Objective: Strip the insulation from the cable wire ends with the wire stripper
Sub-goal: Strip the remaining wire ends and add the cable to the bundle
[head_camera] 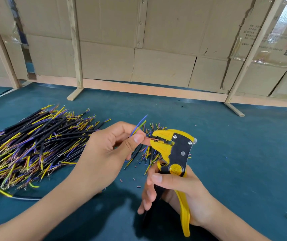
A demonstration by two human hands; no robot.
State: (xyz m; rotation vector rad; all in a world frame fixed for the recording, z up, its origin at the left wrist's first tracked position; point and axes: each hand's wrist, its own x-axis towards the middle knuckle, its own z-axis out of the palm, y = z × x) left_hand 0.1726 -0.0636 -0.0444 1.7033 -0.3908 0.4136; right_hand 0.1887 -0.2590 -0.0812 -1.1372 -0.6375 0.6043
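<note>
My left hand (108, 150) pinches a cable's thin brown wire (148, 137) between thumb and fingers, its end lying inside the jaws of the wire stripper (175, 150). The same cable's blue and yellow-green wires (139, 126) stick up past my fingers. My right hand (177, 193) grips the yellow handles of the black-and-yellow stripper, which stands upright with its jaws pointing left. The cable's black jacket is hidden behind my left hand.
A large pile of black cables (35, 145) with yellow, blue and brown wire ends covers the left of the teal table (243, 153). Small cut insulation bits (134, 180) lie below the hands. Wooden frames (76, 49) and cardboard panels stand behind.
</note>
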